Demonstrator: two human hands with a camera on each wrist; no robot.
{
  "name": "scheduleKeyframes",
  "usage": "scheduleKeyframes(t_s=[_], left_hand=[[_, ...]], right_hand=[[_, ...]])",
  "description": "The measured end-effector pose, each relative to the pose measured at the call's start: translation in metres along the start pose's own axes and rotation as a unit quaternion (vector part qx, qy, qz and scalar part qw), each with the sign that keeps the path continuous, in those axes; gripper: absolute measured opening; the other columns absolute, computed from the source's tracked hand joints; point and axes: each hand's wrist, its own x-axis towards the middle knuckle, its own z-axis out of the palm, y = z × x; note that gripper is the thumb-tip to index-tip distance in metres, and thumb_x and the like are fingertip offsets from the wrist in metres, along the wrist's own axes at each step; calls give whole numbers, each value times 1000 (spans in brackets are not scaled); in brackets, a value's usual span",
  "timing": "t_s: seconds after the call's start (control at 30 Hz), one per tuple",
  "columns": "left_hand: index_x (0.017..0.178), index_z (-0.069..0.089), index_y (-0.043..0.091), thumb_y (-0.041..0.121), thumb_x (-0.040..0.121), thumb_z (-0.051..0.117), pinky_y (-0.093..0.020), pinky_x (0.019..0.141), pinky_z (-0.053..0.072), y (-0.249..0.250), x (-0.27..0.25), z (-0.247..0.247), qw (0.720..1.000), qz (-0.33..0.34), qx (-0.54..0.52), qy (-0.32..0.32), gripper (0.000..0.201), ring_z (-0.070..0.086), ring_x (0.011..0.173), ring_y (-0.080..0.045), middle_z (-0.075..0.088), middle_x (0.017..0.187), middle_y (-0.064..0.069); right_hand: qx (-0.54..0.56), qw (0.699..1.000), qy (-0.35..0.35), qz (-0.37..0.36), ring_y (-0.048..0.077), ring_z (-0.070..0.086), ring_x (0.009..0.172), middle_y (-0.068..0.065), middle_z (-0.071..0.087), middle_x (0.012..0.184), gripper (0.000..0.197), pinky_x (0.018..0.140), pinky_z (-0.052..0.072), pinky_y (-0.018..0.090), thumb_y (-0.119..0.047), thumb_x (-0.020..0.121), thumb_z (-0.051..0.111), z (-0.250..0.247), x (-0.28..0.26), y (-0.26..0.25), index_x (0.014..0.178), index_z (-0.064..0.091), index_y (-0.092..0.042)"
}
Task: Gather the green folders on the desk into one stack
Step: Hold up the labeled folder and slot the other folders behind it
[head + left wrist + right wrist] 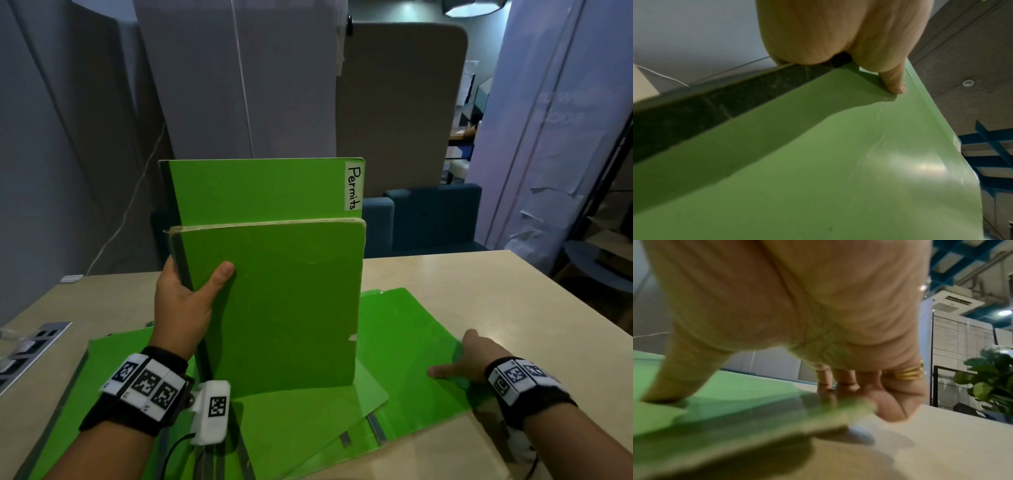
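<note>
Green card, matt: two upright folders (270,301) stand on edge near the middle of the bench (513,291), the far one bearing a white label (354,187) that reads "Permits". My left hand (183,301) grips both by their dark spines, thumb across the near cover and fingers behind.

Green plastic, glossy: one flat folder (414,342) lies to the right, partly under the upright pair. My right hand (469,359) pinches its right edge, thumb on top and fingers curled beneath, that edge lifted slightly off the bench.

Green, further: more flat folders (109,394) lie fanned at near left and near centre, overlapping, metal fasteners showing at their near edges.

State of task: stack not yet formed; folders sit in at least three groups.

Risks, as I judge them:
- One-handed grip on two spines; the far folder could slip or splay open.
- Upright pair rests on the loose sheets; dragging the right folder may tip it.
- Glossy cover looks slippery; my pinch may slide off.
- Fasteners could snag neighbouring covers.
</note>
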Motion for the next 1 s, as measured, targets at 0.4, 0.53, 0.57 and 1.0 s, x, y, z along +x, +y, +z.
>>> scheduleKeyframes(t_s=[0.4, 0.53, 0.57, 1.0], left_hand=[[108, 62, 37, 37, 74, 77, -45, 91, 58, -3, 1, 0, 1000, 10, -2, 0, 37, 73, 103, -13, 75, 108, 7], [108, 60, 37, 36, 74, 75, -26, 81, 58, -3, 2, 3, 1000, 16, 0, -2, 37, 72, 94, 2, 73, 106, 10], [109, 59, 37, 36, 75, 75, -21, 78, 58, -3, 3, 3, 1000, 18, 1, -3, 38, 71, 94, 3, 73, 106, 10], [112, 60, 34, 36, 76, 76, -38, 93, 58, -4, 1, 2, 1000, 16, 18, 8, 40, 71, 104, -8, 74, 112, 5]], right_hand=[[460, 868, 130, -136, 43, 75, 77, 20, 78, 82, 5, 82, 60, 57, -2, 94, 70, -27, 13, 45, 95, 75, -1], [561, 776, 228, -177, 35, 75, 73, 16, 79, 87, 5, 72, 58, 61, -10, 92, 70, -53, 13, 70, 96, 71, -12], [580, 753, 247, -190, 27, 76, 73, 9, 80, 90, 9, 75, 59, 62, -14, 91, 71, -57, 12, 77, 99, 71, -19], [685, 673, 255, -119, 4, 70, 55, -9, 78, 77, 35, 45, 57, 24, 10, 94, 57, -60, 37, 55, 89, 69, -23]])
